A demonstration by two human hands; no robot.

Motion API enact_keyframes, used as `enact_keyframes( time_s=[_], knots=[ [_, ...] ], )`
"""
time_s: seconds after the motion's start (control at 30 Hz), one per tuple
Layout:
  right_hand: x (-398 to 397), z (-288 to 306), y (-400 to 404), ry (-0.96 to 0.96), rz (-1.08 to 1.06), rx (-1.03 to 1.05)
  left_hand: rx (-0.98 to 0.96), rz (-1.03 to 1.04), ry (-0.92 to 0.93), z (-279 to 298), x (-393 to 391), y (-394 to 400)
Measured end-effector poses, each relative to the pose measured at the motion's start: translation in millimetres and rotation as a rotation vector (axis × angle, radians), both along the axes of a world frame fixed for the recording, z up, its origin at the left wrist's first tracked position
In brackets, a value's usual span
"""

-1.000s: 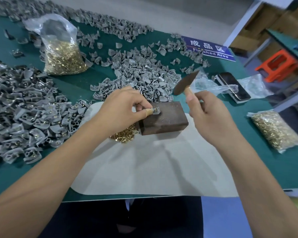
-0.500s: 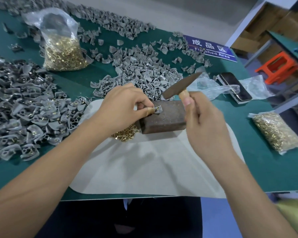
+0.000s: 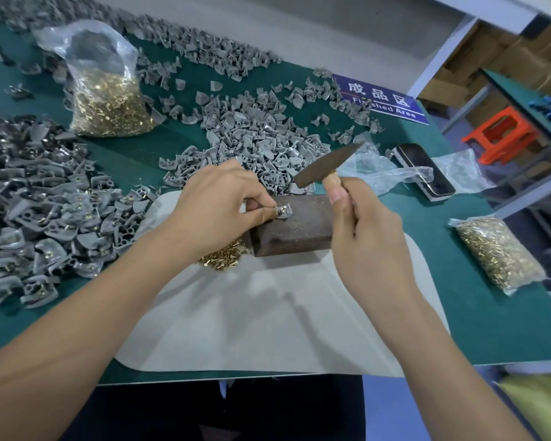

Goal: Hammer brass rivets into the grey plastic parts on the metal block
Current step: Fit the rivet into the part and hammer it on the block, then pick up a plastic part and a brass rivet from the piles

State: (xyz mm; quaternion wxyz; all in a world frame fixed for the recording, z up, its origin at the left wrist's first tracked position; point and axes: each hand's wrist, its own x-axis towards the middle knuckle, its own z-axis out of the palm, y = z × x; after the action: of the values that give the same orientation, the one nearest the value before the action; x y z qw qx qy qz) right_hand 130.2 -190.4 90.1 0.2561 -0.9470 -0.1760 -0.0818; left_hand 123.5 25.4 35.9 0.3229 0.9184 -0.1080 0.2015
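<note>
Left hand (image 3: 218,206) fingers pinching small grey plastic part (image 3: 283,211) with brass rivet on rusty brown metal block (image 3: 295,224). Right hand (image 3: 368,237) fingers clamped on wooden-handled hammer (image 3: 326,168), head poised just right of and above part, long axis slanting far-right.

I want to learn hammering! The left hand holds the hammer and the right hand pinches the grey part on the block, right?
Swapped: the head view shows the right hand holding the hammer, and the left hand pinching the grey part on the block.

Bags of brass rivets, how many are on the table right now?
2. One bag of rivets stands at the far left among the grey parts; the other bag lies at the right edge. None seems hidden.
</note>
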Motion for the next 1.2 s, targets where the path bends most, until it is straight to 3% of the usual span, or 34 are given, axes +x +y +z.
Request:
enact_keyframes(
  time_s=[0.1, 0.23, 0.33, 0.47, 0.6, 0.73, 0.9, 1.07, 1.13, 1.2],
  knots=[
    [-1, -1, 2, 0.065, 0.046, -0.105, -0.003, 0.004, 0.005, 0, 0, 0],
    [3, 0, 4, 0.003, 0.015, 0.018, -0.003, 0.003, -0.003, 0, 0, 0],
    [5, 5, 5, 0.074, 0.045, -0.078, -0.009, 0.007, 0.011, 0, -1, 0],
    [11, 9, -1, -0.012, -0.101, -0.115, -0.015, 0.016, 0.022, 0, -1, -1],
    [9, -3, -3, 0.046, -0.126, -0.171, -0.019, 0.02, 0.042, 0, -1, 0],
    [1, -17, 1, 0.075, -0.142, -0.093, -0.004, 0.052, 0.029, 2, -4, -2],
    [-7, -29, 12, 0.013, -0.225, -0.141, -0.131, 0.13, 0.034, 15, -13, -1],
    [-10, -28, 20, -0.045, -0.267, -0.209, -0.07, 0.395, 0.032, 6, -47, 32],
    [-7, -26, 25, -0.155, -0.271, -0.119, -0.019, 0.518, 0.064, 2, -66, 47],
    [-11, -26, 45, -0.279, -0.124, 0.056, 0.004, 0.619, 0.099, 0, -88, 61]
  ],
)
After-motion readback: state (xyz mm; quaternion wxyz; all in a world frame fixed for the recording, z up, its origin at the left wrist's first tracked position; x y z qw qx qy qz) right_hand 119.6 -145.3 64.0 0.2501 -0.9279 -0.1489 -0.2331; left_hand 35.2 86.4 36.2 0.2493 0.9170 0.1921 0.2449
